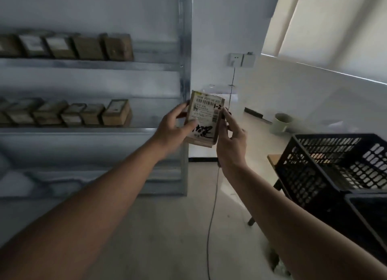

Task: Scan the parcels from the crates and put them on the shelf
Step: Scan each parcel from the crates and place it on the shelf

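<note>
At centre frame the left hand (pixel 176 125) grips a small cardboard parcel (pixel 204 120), thumb across its label, turned label-up, probably for reading or scanning. The right hand (pixel 229 139) pinches its right edge. The shelf (pixel 88 131) at left holds rows of parcels; a black crate (pixel 326 164) sits lower right.

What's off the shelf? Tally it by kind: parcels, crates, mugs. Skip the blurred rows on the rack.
Held parcel: 1
Black crates: 2
Mug: 1
Total: 4
</note>
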`<state>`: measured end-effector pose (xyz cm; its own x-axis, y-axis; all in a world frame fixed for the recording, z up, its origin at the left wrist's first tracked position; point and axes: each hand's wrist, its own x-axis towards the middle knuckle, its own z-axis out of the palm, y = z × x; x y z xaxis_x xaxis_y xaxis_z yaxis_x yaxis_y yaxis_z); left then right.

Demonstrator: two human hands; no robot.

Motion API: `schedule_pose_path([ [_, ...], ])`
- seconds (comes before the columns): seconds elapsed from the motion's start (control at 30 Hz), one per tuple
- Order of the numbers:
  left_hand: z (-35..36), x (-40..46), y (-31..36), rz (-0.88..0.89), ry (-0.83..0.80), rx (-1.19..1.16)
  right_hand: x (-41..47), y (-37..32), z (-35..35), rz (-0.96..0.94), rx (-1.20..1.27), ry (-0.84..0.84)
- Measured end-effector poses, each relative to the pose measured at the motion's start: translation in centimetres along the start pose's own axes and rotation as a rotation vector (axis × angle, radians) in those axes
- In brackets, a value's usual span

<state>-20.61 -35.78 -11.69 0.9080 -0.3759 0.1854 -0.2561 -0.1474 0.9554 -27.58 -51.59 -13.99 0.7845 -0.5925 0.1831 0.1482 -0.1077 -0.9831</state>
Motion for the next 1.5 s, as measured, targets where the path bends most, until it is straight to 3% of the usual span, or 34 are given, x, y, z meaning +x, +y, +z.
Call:
schedule_pose_path([
  [0.27, -12.5, 1.2, -5.1, -0.034, -0.007, 0.088, -0.5, 2.0, 13.7, 0.071, -0.011, -0.074],
  [0.6, -20.8, 8.1, -11.9, -0.146, 0.030, 0.134, 5.7, 7.4, 25.9, 0.163, -0.030, -0.183],
  [1.0, -25.5, 22.6, -23.8, -0.342, 0.166, 0.134, 19.2, 17.9, 38.3, 0.304, -0.067, -0.286],
  [1.5, -29.5, 36.3, -37.3, -0.462, 0.032, 0.040, 28.8, 28.2, 50.0, 0.384, -0.280, -0.180],
])
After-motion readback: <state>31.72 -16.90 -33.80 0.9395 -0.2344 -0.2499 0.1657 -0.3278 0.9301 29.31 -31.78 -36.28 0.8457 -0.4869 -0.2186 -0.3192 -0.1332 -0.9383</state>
